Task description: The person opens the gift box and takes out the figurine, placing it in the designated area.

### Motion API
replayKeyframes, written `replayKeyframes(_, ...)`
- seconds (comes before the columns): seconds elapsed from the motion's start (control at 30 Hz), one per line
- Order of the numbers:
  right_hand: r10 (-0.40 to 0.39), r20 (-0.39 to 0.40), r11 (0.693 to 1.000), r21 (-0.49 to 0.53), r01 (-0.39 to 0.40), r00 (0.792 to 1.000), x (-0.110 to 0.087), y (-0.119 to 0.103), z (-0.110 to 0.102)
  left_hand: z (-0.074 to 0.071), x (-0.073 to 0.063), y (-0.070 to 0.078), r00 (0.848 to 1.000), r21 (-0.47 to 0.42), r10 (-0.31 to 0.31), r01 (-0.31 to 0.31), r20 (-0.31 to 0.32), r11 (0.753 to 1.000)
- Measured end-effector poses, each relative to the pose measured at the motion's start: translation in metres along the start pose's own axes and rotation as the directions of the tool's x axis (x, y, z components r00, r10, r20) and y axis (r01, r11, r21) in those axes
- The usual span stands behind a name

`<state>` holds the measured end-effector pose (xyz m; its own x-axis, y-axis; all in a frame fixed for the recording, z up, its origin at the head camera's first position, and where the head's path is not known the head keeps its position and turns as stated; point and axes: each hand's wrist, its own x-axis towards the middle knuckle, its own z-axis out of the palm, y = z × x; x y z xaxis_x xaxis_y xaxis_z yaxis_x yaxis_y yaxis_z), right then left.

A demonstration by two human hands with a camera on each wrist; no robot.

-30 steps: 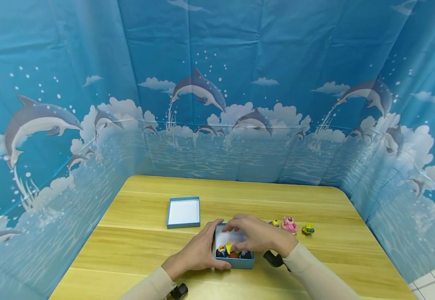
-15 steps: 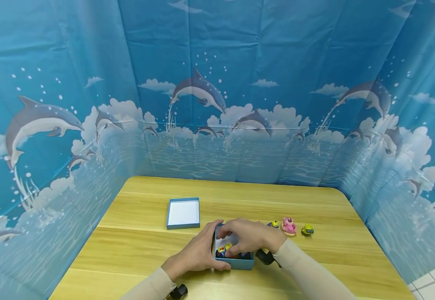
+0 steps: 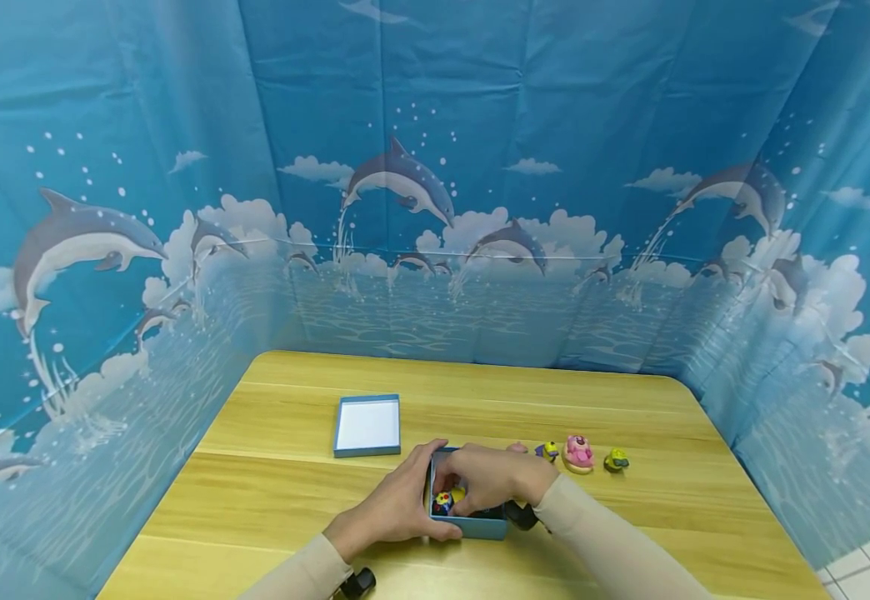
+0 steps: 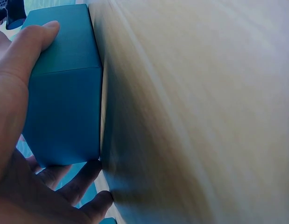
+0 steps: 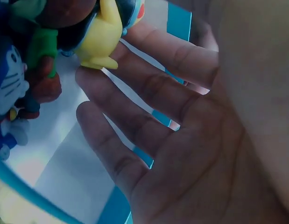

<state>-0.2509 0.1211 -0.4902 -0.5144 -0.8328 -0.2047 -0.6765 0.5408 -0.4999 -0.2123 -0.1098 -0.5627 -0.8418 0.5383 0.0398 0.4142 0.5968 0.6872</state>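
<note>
My left hand (image 3: 397, 500) grips the left end of a small blue box (image 3: 480, 528), its thumb across the near wall (image 4: 65, 39) and its fingers around the far side. Inside the white-lined box, several toy figurines stand along the near wall. My right hand (image 3: 487, 475) reaches down into the box, fingers lightly bent. In the right wrist view its fingertips touch a yellow figurine (image 5: 100, 39); the thumb tip is hidden there. Beside that one are a figurine with a brown head and green body (image 5: 44, 53) and a blue-and-white whiskered cat figurine (image 5: 11, 84).
The box's shallow lid (image 3: 367, 425) lies white side up at the back left. Right of the box stand a yellow-and-purple figurine (image 3: 547, 451), a pink bear figurine (image 3: 578, 453) and a yellow-green one (image 3: 617, 460) on the wooden table (image 3: 255, 483). A dolphin-print curtain (image 3: 435, 308) surrounds the table.
My right hand has moved slightly left and down, deeper into the box, uncovering more of the figurines on the table. My left hand and the box have stayed put.
</note>
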Motion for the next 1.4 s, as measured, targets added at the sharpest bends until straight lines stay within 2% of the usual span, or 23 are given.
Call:
replayKeyframes(0.33, -0.011, -0.005, 1.000, -0.009, 0.011, 1.000, 0.003, 0.002, 0.002, 0.000, -0.001, 0.001, 1.000, 0.003, -0.007, 0.007, 0.003, 1.000)
replayKeyframes(0.67, -0.020, -0.029, 0.998, 0.061, 0.022, 0.999, -0.003, 0.006, 0.000, 0.001, 0.000, 0.003, 1.000, 0.007, -0.003, 0.003, -0.009, 1.000)
replayKeyframes(0.87, 0.011, -0.059, 0.995, 0.098, -0.005, 0.998, -0.009, 0.007, -0.003, 0.000, 0.000, 0.003, 1.000, -0.006, 0.005, -0.006, -0.013, 1.000)
replayKeyframes(1.13, 0.050, -0.083, 0.995, 0.090, -0.042, 0.995, -0.015, 0.007, -0.005, 0.000, -0.001, 0.005, 1.000, 0.005, 0.003, -0.003, -0.010, 1.000)
replayKeyframes(1.4, 0.041, -0.103, 0.991, 0.133, -0.027, 0.994, -0.018, 0.011, -0.006, 0.001, 0.000, 0.005, 1.000, 0.010, 0.005, -0.005, -0.015, 1.000)
